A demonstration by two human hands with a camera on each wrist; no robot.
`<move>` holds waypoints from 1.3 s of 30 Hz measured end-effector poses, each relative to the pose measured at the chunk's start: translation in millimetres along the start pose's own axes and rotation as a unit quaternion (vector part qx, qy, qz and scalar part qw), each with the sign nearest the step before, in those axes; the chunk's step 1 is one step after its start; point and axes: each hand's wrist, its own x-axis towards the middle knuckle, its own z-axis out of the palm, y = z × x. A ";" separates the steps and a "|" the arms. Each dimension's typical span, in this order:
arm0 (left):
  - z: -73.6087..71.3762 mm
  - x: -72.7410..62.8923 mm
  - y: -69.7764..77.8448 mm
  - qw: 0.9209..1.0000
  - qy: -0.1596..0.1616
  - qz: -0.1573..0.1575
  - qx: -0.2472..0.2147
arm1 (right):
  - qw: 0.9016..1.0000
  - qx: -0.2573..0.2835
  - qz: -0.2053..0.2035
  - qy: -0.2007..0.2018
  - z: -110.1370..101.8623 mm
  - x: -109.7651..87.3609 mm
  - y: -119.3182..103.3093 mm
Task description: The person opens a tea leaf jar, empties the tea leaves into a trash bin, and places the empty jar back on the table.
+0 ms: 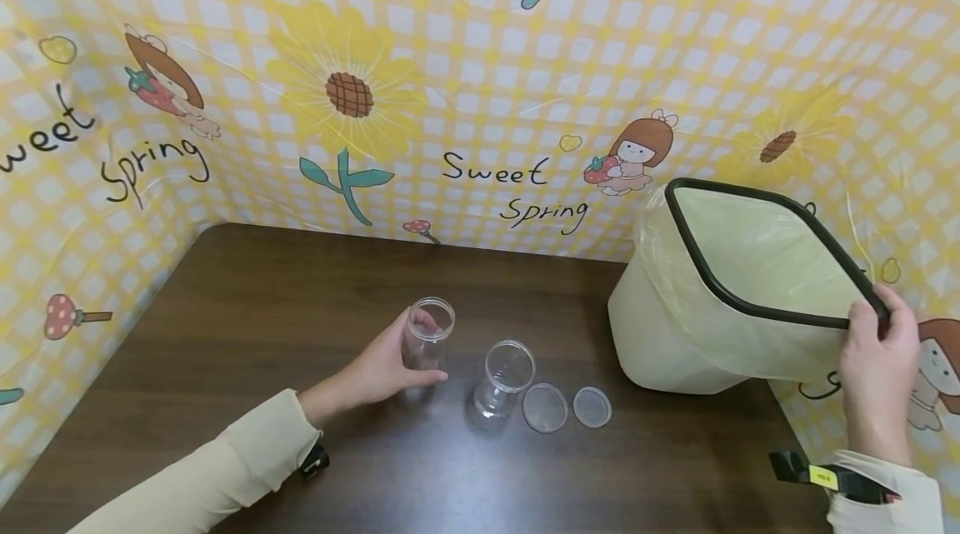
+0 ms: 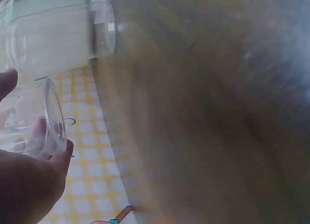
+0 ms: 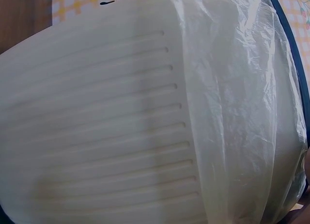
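My left hand (image 1: 384, 363) grips a clear plastic jar (image 1: 430, 353), thumb on the near side and fingers round the far side. In the left wrist view the base of this jar (image 2: 54, 112) shows apart from the dark tabletop, with fingertips close to it. A second clear jar (image 1: 497, 396) stands upright just to its right, its mouth uncovered. With my right hand (image 1: 877, 359) I hold the black rim of a cream trash bin (image 1: 652, 334) at its right front corner. A translucent bag (image 3: 232, 107) lines the bin and folds over its outside.
Two round clear lids, a larger one (image 1: 544, 408) and a smaller one (image 1: 592, 407), lie flat between the second jar and the bin. The brown wooden table (image 1: 247, 309) meets yellow checked cloth walls (image 1: 480, 101) at the back and sides.
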 end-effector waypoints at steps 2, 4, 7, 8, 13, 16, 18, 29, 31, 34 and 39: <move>2.0 -2.7 -2.9 1.000 0.005 -0.004 -0.003 | 1.000 0.000 -0.004 0.005 0.8 0.0 0.7; 3.9 -5.2 -5.9 1.000 0.009 -0.005 -0.001 | 1.000 0.002 -0.006 0.009 1.0 0.4 0.8; 7.0 -8.5 -10.0 1.000 0.011 -0.008 -0.008 | 1.000 0.004 -0.007 0.009 2.0 0.5 1.1; 8.0 -9.5 -11.2 1.000 0.009 -0.009 -0.009 | 1.000 0.005 -0.008 0.009 2.3 0.4 1.1; 12.8 -14.0 -17.0 0.999 0.000 -0.001 -0.045 | 1.000 0.008 -0.015 0.009 2.8 0.1 0.9; 16.5 -16.2 -19.7 0.998 0.001 -0.003 -0.060 | 1.000 0.010 -0.015 0.008 2.6 -0.3 1.2; 19.0 -17.8 -20.9 0.998 0.003 -0.008 -0.063 | 1.000 0.011 -0.014 0.007 2.6 -0.4 1.4; 24.0 -20.7 -23.4 0.996 0.027 -0.085 0.004 | 1.000 0.017 -0.015 0.010 2.4 -0.4 1.7; 23.4 -21.1 -23.5 0.996 0.020 -0.089 0.001 | 1.000 0.015 -0.016 0.010 2.8 -0.3 2.1; 23.5 -21.9 -23.5 0.997 0.000 -0.081 -0.003 | 1.000 0.013 -0.015 0.011 2.8 -0.2 2.8; 25.4 -22.5 -21.9 0.997 -0.035 -0.064 0.001 | 1.000 0.008 -0.014 0.010 2.4 0.2 3.3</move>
